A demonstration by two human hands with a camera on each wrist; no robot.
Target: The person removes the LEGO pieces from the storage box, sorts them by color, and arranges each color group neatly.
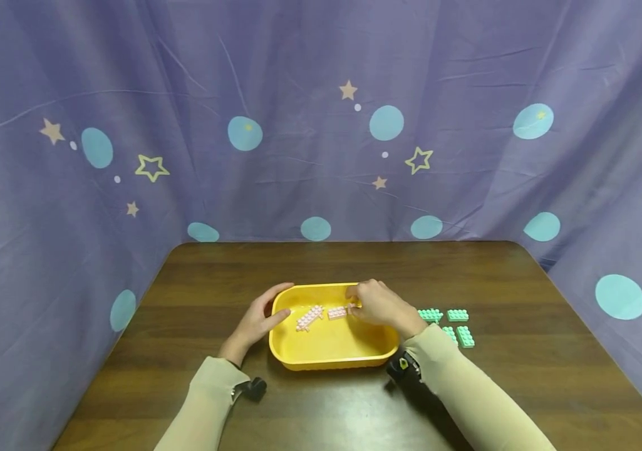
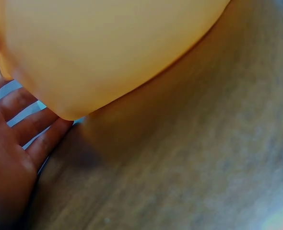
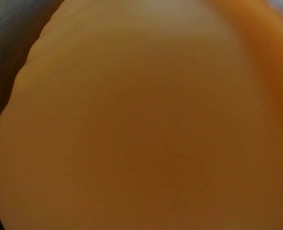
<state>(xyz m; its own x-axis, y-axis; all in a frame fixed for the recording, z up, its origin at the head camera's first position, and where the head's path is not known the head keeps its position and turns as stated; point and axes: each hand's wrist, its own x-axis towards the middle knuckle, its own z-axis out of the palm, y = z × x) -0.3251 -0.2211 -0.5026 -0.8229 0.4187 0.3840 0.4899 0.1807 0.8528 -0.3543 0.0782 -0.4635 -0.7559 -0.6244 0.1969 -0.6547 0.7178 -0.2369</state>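
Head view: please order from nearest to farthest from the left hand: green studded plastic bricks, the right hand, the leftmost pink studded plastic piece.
1. Leftmost pink piece: inside the yellow plastic tray, left part.
2. Right hand: at the tray's right part.
3. Green bricks: right of the tray.

blurred orange-yellow tray (image 3: 141,129), seen close — dark tabletop (image 3: 9,38), upper left

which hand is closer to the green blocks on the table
Right. The right hand reaches into the yellow tray, left of the green blocks; the left hand is at the tray's opposite side.
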